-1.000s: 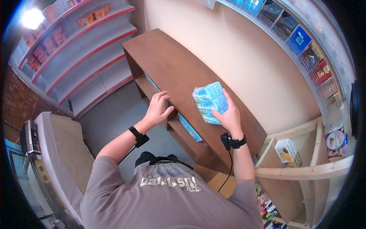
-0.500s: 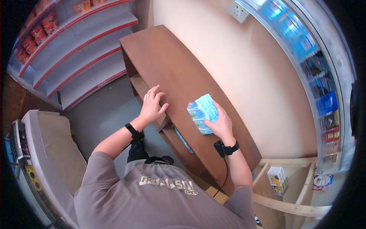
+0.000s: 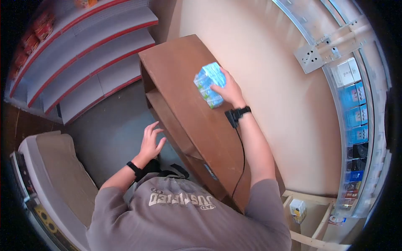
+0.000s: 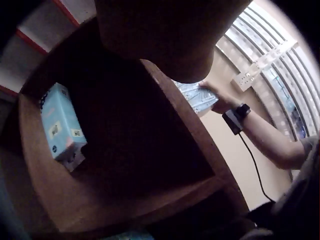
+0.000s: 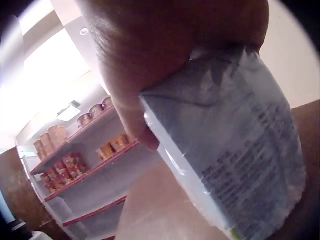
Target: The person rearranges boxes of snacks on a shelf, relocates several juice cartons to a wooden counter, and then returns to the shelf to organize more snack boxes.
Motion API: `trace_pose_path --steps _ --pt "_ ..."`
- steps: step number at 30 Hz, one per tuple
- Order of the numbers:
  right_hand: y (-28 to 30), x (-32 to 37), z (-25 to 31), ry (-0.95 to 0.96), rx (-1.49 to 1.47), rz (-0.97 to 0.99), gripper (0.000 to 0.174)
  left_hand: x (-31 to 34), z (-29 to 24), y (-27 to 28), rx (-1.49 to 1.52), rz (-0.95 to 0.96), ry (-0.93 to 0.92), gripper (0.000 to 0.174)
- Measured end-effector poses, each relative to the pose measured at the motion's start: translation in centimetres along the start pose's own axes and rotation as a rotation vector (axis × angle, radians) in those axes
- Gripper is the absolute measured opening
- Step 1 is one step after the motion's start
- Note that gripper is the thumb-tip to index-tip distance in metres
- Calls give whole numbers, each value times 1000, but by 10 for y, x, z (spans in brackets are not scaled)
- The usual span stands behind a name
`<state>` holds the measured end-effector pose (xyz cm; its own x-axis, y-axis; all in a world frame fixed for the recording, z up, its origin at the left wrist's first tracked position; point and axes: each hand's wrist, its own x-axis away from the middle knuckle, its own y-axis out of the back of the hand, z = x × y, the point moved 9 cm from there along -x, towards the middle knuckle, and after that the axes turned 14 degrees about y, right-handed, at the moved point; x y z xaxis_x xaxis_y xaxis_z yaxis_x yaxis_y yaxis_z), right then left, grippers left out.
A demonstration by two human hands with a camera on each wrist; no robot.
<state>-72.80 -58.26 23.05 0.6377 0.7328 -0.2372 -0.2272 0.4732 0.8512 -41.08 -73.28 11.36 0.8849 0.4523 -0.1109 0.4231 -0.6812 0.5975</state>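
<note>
My right hand point(image 3: 231, 90) grips a plastic-wrapped bundle of blue tissue packs point(image 3: 210, 83), thumb on the near side, over the top of a brown wooden cabinet point(image 3: 184, 75). In the right wrist view the bundle point(image 5: 230, 145) fills much of the picture, its printed wrapper pressed against the palm. My left hand point(image 3: 150, 142) holds nothing; its fingers are spread and loosely bent beside the cabinet's open front. A light-blue box point(image 4: 61, 122) lies inside a cabinet compartment in the left wrist view.
White shelving with red edges point(image 3: 96, 62) stands at the far left, bagged goods on its upper level. A wall rack point(image 3: 356, 113) of blue packs runs along the right, beside a socket point(image 3: 309, 58). A wooden frame point(image 3: 318, 205) holding a small box stands at lower right.
My right hand has carried the tissue bundle farther along the cabinet top toward its far end. My left hand has come back from the cabinet's edge, lower and nearer to my body.
</note>
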Motion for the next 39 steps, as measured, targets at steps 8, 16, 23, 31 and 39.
trace_pose_path --steps 8,16,23,31,39 --pt "-26 -81 -31 -77 -11 64 87 26 152 1 -207 81 243 35" --pt "-15 -76 -9 -40 147 26 86 105 313 -43 -410 439 528 43" --pt "11 40 85 113 -39 -280 56 161 423 -133 -808 1160 -41 39" --pt "26 318 61 -497 -388 -975 14 153 427 -164 -955 1255 -446 33" --pt "2 400 93 -611 -366 -1172 14 60 408 -197 -604 1113 -85 33"
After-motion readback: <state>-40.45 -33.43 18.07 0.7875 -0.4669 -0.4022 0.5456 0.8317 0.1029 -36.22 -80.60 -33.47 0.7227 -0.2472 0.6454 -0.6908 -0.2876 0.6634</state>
